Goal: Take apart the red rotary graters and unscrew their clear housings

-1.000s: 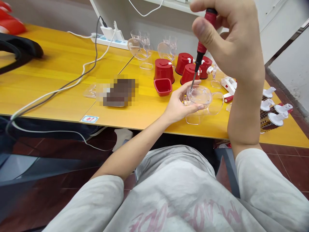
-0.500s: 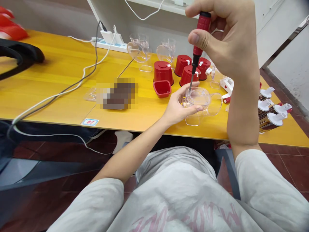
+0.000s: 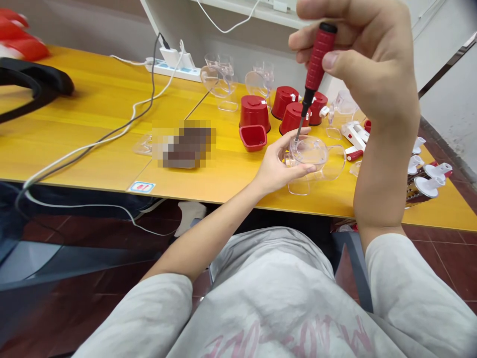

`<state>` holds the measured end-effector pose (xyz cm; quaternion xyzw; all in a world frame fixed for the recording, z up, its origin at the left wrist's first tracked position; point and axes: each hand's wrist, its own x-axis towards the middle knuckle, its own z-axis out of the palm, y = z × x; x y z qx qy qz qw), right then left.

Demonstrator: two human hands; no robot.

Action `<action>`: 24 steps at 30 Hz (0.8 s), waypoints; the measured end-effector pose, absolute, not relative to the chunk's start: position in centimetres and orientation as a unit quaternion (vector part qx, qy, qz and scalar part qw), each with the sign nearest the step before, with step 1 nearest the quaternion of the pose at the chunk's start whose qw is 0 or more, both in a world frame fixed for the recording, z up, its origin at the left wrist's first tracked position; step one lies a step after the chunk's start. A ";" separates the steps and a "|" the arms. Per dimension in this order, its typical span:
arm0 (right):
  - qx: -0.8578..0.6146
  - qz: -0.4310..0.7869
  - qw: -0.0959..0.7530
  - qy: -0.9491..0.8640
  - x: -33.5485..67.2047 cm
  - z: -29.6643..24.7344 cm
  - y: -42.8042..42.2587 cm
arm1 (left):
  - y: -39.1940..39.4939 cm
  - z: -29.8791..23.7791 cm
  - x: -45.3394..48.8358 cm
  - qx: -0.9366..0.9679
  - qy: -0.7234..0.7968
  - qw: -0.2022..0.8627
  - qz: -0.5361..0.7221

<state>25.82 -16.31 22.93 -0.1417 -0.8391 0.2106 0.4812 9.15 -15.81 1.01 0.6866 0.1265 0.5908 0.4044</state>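
My left hand [image 3: 278, 166] grips a clear plastic housing [image 3: 311, 151], with the thumb on its near side and fingers round its far left. The housing has a round end on top, and clear ring and loop parts stick out to its right and below. Above it, my right hand [image 3: 367, 62] holds a red-handled screwdriver [image 3: 316, 62] between thumb and fingers. The shaft slants down and its tip meets the housing's upper left rim. Whatever lies under the tip is too small to make out.
Behind the housing stand several red cups [image 3: 254, 113] and a small red open-topped piece [image 3: 253, 138]. More clear housings [image 3: 219, 79] line the wall. Several drum graters [image 3: 428, 184] stand at right. A power strip [image 3: 173, 69], cables [image 3: 122, 127] and a blurred-out object [image 3: 188, 144] are at left.
The screwdriver leans more to the right at its handle, and my right hand has turned and shifted right, fingers loosened. The tip stays on the housing; my left hand keeps its grip.
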 end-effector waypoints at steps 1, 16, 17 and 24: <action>-0.158 0.189 0.479 -0.842 25.9 22.9 -16.4 | -15.8 1.0 9.1 0.687 0.125 0.405 0.590; -0.237 0.007 0.482 -0.843 25.9 22.6 -16.5 | -15.7 0.8 9.2 0.688 0.127 0.404 0.590; -0.228 0.021 0.492 -0.840 25.9 22.5 -16.4 | -15.7 0.8 9.2 0.689 0.128 0.406 0.587; -0.190 0.129 0.504 -0.832 25.3 22.2 -15.7 | -15.7 0.9 9.2 0.690 0.132 0.415 0.578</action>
